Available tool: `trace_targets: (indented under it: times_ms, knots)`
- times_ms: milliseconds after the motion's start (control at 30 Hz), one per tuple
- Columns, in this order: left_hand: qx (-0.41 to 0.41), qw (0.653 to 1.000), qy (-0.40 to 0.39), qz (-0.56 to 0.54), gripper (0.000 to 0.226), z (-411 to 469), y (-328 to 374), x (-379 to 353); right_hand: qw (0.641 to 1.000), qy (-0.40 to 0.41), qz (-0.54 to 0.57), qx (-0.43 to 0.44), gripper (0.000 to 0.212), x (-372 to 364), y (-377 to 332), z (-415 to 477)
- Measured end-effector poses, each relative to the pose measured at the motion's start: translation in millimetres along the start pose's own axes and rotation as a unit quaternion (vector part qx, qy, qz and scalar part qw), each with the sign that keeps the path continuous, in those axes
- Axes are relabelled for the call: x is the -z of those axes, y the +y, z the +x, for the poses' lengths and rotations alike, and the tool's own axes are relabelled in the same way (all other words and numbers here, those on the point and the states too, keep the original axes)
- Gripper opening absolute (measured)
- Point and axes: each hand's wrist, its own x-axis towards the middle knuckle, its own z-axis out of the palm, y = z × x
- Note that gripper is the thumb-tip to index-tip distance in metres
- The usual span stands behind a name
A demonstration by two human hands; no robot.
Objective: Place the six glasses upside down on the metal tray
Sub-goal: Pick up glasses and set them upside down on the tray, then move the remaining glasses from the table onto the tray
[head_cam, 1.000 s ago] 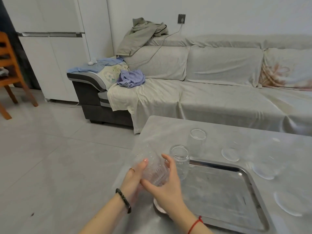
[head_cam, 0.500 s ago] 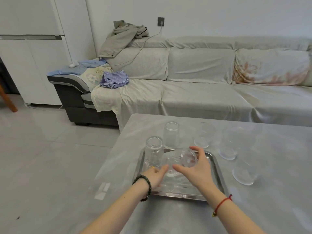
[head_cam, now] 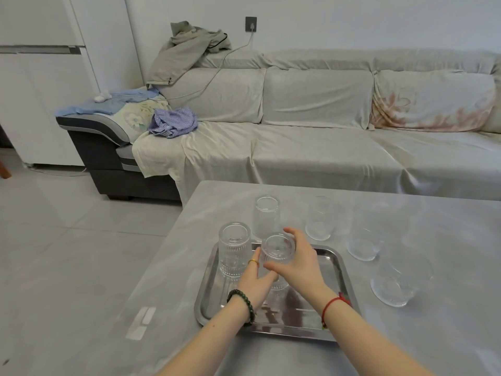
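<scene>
While both hands close round the ribbed glass (head_cam: 277,256) over the middle of the metal tray (head_cam: 336,270), it looks base-up and seems to be at or just above the tray floor; the clear walls make contact hard to judge. Curled over its right side and upper edge is the right hand (head_cam: 296,263), and the left hand (head_cam: 256,280) presses fingers against its left wall, so both are clamped on this one glass. Another ribbed glass (head_cam: 234,251) stands inverted on the tray's far left corner, just beside the held one. Four remain on the grey table (head_cam: 168,267): a tall glass (head_cam: 266,217) just beyond the tray's far edge, and three rounder tumblers (head_cam: 320,219) (head_cam: 364,244) (head_cam: 393,287) off to the right. Glass like this is rigid, smooth, fairly weighty and breakable; the ribbing gives some purchase, so the mid-wall is the place to take hold, and it wants setting down gently clear of its neighbour to avoid a knock.
</scene>
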Motion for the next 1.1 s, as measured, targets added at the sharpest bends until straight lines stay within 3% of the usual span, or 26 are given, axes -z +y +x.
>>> trace_targets:
  times_ms: [533, 667, 767, 833, 867, 967, 1100]
  knots:
    - [-0.002, 1.0, 0.001, -0.001, 0.077, 24, -21, 3, 0.995, 0.009, 0.087, -0.052, 0.069, -22, 35, -7]
    - [-0.067, 0.995, -0.004, 0.07, 0.061, 6, -24, 21, 0.996, -0.002, 0.066, -0.052, 0.07, -18, 35, -4]
    - [-0.146, 0.973, 0.039, 0.174, 0.045, -14, -27, 50, 0.995, -0.066, 0.03, -0.064, 0.068, -6, 32, 1]
    - [-0.18, 0.949, 0.069, 0.251, 0.056, -24, -35, 74, 0.994, -0.088, -0.018, -0.064, 0.062, 7, 31, 11]
    - [-0.178, 0.937, 0.072, 0.291, 0.072, -28, -41, 86, 0.995, -0.076, -0.037, -0.059, 0.058, 14, 30, 18]
    - [-0.082, 0.904, 0.046, 0.416, 0.126, -36, -66, 111, 0.998, -0.03, -0.036, -0.051, 0.05, 31, 20, 40]
    - [-0.036, 0.865, 0.011, 0.5, 0.127, -36, -83, 114, 0.999, -0.03, 0.002, -0.038, 0.058, 32, -1, 70]
